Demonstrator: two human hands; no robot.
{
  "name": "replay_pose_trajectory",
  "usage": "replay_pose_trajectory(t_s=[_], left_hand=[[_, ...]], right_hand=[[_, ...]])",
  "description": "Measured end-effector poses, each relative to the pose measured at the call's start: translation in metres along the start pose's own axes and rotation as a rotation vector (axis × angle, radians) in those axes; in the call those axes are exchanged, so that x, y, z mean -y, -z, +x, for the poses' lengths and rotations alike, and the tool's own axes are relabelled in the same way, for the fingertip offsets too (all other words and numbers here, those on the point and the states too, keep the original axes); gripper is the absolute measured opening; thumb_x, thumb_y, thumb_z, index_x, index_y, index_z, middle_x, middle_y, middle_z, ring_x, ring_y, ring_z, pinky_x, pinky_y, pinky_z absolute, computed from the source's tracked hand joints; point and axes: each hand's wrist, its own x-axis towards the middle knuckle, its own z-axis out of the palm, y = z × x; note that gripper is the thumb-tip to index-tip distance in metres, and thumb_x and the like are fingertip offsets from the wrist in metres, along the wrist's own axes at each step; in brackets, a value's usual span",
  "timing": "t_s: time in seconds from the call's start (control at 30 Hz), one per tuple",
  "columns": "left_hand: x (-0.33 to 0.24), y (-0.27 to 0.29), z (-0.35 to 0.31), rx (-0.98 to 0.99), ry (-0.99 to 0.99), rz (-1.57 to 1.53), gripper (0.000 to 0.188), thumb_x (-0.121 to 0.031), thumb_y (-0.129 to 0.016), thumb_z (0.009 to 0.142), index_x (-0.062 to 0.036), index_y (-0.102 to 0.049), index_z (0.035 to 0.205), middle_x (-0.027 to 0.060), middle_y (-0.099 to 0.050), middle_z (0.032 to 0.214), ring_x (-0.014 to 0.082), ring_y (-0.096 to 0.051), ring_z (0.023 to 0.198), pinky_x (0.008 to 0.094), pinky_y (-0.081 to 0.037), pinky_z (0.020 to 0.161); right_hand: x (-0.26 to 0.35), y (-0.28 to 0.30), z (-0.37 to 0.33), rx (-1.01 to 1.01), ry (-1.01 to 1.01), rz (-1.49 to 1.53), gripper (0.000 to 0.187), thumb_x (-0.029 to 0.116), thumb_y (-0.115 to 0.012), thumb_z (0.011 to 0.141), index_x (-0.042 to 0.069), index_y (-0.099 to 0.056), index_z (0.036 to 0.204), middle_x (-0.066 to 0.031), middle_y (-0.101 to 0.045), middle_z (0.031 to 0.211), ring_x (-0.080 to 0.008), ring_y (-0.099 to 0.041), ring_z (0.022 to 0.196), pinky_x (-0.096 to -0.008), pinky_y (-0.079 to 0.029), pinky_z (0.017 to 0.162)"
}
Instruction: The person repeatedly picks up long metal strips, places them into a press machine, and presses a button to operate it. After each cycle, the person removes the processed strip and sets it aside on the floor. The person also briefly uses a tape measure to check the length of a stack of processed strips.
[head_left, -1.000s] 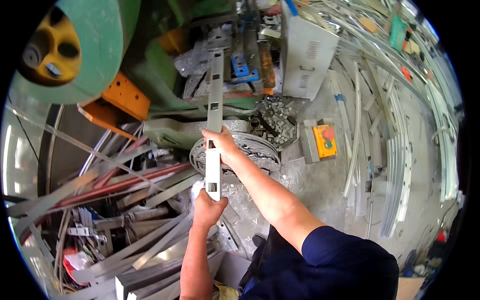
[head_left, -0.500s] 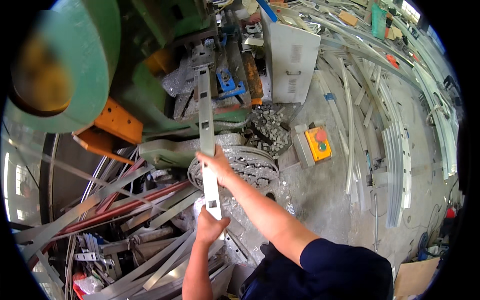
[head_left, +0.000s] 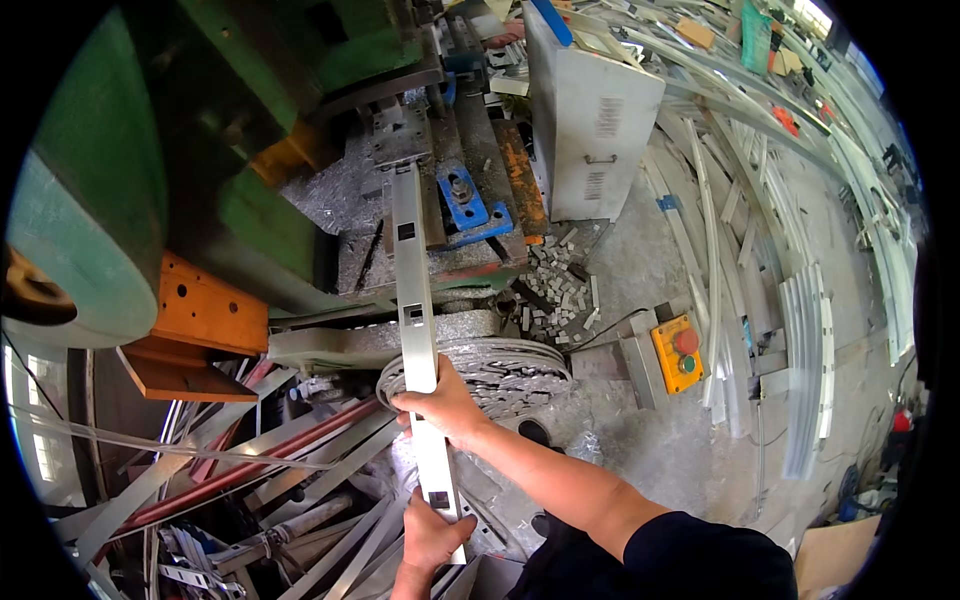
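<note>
A long, silvery metal bar (head_left: pixel 411 275) with square holes punched along it runs away from me to a punch press. Its far end meets the steel die block (head_left: pixel 400 135) on the press bed; whether it goes inside cannot be made out. My right hand (head_left: pixel 447 405) is closed around the bar about midway along the part I can see. Nearer to me, my left hand (head_left: pixel 432 538) grips the bar close to its near end, beside a punched hole. A blue clamp (head_left: pixel 463 198) with a bolt sits on the bed just right of the bar.
The green press body (head_left: pixel 255 225) rises at left, with an orange bracket (head_left: pixel 212 310). Small cut metal pieces (head_left: pixel 560 285) lie in a heap below the bed. Nearby are a yellow button box (head_left: pixel 679 355), a grey cabinet (head_left: pixel 597 120) and, lower left, tangled scrap strips (head_left: pixel 285 450).
My view has shifted, so the press bed, bar and both hands appear larger and lower. Both hands keep their hold on the bar, with no clear sliding along it.
</note>
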Motion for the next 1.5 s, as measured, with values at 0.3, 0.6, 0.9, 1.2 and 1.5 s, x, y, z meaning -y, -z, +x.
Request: replay_pose_trajectory(t_s=[0.3,0.6,0.9,1.2,1.5], left_hand=[[0.013,-0.029,-0.011,-0.134,-0.174,0.107,0.05,-0.017,-0.083,0.064,0.0088,-0.059,0.099,0.0233,-0.068,0.092,0.0325,-0.069,0.087,0.0394,-0.054,0.078],[0.004,-0.031,-0.022,-0.262,-0.166,0.171,0.045,-0.019,-0.075,0.068,0.0104,-0.052,0.093,0.0264,-0.066,0.077,0.0411,-0.068,0.076,0.0434,-0.054,0.069],[0.009,-0.01,-0.019,0.17,0.019,-0.365,0.052,0.01,-0.072,0.063,0.0024,-0.047,0.108,0.009,-0.061,0.08,0.0189,-0.064,0.06,0.0329,-0.055,0.054],[-0.016,-0.003,0.004,0.137,0.055,-0.235,0.053,0.008,-0.074,0.062,0.0016,-0.05,0.109,0.0073,-0.062,0.084,0.0169,-0.065,0.07,0.0312,-0.055,0.058],[-0.002,-0.005,0.007,0.382,0.149,-0.712,0.047,0.01,-0.079,0.069,0.0029,-0.049,0.105,0.0104,-0.064,0.07,0.0188,-0.064,0.055,0.0324,-0.055,0.05]], right_hand=[[-0.029,0.035,0.006,0.102,0.006,0.004,0.03,0.006,-0.072,0.076,0.001,-0.051,0.097,-0.009,-0.059,0.067,-0.0187,-0.058,0.049,-0.0338,-0.046,0.04],[-0.022,0.016,-0.007,-0.002,0.151,-0.027,0.052,0.005,-0.075,0.077,-0.002,-0.04,0.115,-0.0126,-0.06,0.079,-0.0203,-0.063,0.058,-0.0348,-0.055,0.048],[-0.056,0.012,-0.064,-0.063,0.136,-0.239,0.078,0.004,-0.076,0.069,-0.003,-0.031,0.133,-0.0174,-0.056,0.105,-0.0216,-0.063,0.081,-0.0342,-0.054,0.065],[-0.037,0.014,-0.032,-0.077,0.012,-0.207,0.073,-0.003,-0.075,0.068,-0.004,-0.033,0.127,-0.0132,-0.059,0.089,-0.0205,-0.064,0.061,-0.0347,-0.055,0.053],[-0.015,0.009,-0.046,-0.004,-0.084,-0.023,0.073,0.001,-0.077,0.077,0.001,-0.031,0.133,-0.0131,-0.06,0.092,-0.0191,-0.065,0.066,-0.0346,-0.055,0.053]])
